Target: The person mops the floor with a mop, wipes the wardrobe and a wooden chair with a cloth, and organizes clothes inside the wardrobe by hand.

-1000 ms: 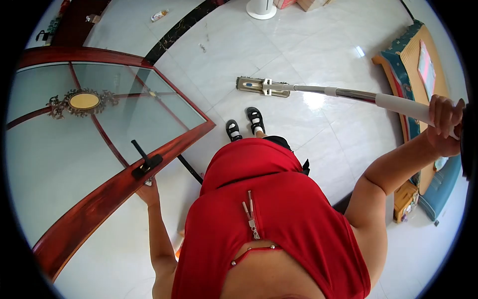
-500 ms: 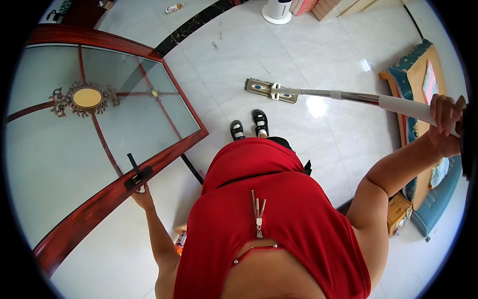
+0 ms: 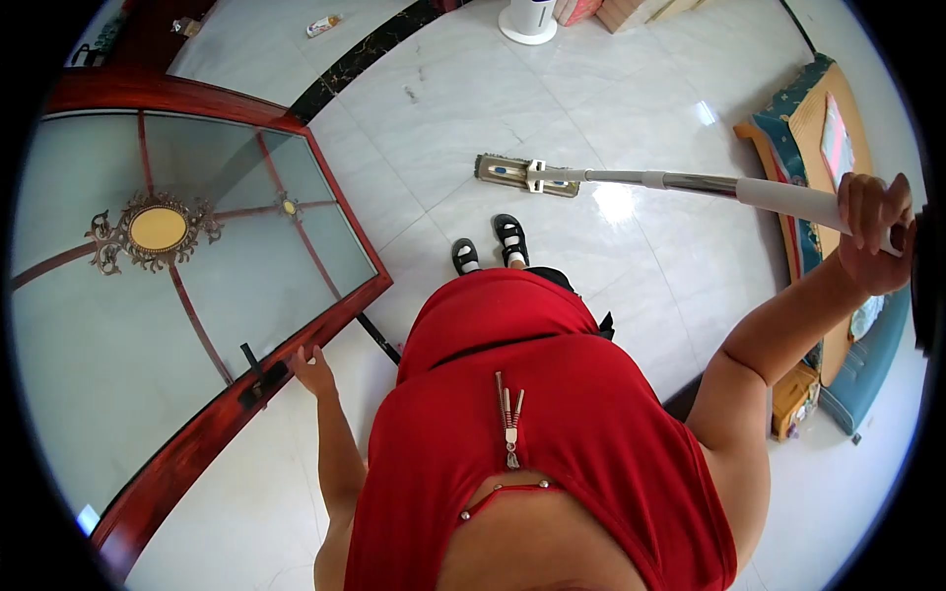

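Observation:
My right hand (image 3: 874,233) is wrapped round the white upper grip of a long mop handle (image 3: 695,183) at the right. The flat mop head (image 3: 525,175) lies on the tiled floor beyond my sandalled feet. On the left, my left hand (image 3: 313,371) is at the edge of a red-framed glass door (image 3: 281,347), its fingers apart, just right of the black lever handle (image 3: 254,369). It is off the lever and holds nothing.
A wooden bed (image 3: 813,148) with teal bedding stands along the right wall, a small wooden box (image 3: 791,399) near it. A white cylindrical appliance (image 3: 528,20) and cartons (image 3: 631,10) stand at the top. A bottle (image 3: 322,26) lies on the floor upper left.
My left hand has let go of the door handle and opened beside it. The door has swung a little to the left. My right hand still holds the mop.

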### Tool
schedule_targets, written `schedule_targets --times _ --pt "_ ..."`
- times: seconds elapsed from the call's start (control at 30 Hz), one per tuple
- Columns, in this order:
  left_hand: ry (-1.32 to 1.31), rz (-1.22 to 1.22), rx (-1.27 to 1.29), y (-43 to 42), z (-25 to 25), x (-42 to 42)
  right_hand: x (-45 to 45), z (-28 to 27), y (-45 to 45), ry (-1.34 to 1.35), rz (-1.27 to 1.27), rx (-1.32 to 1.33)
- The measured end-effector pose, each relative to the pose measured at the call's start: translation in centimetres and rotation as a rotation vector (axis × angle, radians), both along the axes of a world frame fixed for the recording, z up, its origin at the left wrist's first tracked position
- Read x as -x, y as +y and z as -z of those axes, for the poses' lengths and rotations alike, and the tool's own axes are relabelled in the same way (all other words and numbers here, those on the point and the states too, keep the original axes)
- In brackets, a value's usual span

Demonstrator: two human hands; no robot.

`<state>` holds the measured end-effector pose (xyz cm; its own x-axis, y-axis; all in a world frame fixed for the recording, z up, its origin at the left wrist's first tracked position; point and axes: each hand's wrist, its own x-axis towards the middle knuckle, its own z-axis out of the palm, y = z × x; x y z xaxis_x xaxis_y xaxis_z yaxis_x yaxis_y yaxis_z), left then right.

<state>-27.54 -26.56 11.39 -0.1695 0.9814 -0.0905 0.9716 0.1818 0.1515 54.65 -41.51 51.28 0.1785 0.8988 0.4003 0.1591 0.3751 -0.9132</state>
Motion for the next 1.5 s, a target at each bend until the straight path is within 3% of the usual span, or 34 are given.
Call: schedule_targets --times 0.13,0.23,0.77,0.93,1.13,1.27,1.3,1.33,1.37,1.4,1.43,1.5 --pt "0.449 0.186 0.103 2.3 -5.3 -2.7 1.3 -0.1 0.6 -0.021 -0.018 0.003" --pt "0.597 0.192 0.231 4.2 -6.0 -0.7 2.5 0.1 1.1 -0.070 -0.015 0.012" --pt "0.816 0.016 0.536 9.8 -3.4 5.9 6.7 3.9 -2.6 0.024 0.213 -0.032" --pt "0.845 -0.087 0.485 10.9 -3.8 8.0 8.9 4.7 -3.2 0.041 0.241 -0.063" --pt "0.705 -0.047 0.443 13.1 -2.2 5.9 9.3 4.1 -3.5 -0.017 0.196 -0.075" --pt "0.519 0.180 0.320 14.9 1.7 -1.8 7.5 3.5 -3.3 -0.045 0.155 -0.085" --pt "0.372 0.356 0.266 16.2 4.2 -3.1 7.0 3.3 -3.3 -0.073 0.148 -0.081" --pt "0.193 0.544 0.229 16.5 4.2 -7.7 6.7 3.3 -3.5 -0.098 0.144 -0.077" --pt "0.001 0.658 0.200 17.4 7.2 -10.6 6.3 3.3 -3.8 -0.108 0.145 -0.081" --pt "-0.049 0.744 0.259 15.5 1.2 -20.4 5.9 3.3 -4.0 -0.118 0.147 -0.084" --pt "-0.167 0.947 0.204 15.8 3.9 -23.4 5.5 3.3 -4.3 -0.106 0.157 -0.088" --pt "-0.363 1.182 0.311 14.4 1.7 -34.7 5.0 3.5 -5.0 -0.061 0.182 -0.096"
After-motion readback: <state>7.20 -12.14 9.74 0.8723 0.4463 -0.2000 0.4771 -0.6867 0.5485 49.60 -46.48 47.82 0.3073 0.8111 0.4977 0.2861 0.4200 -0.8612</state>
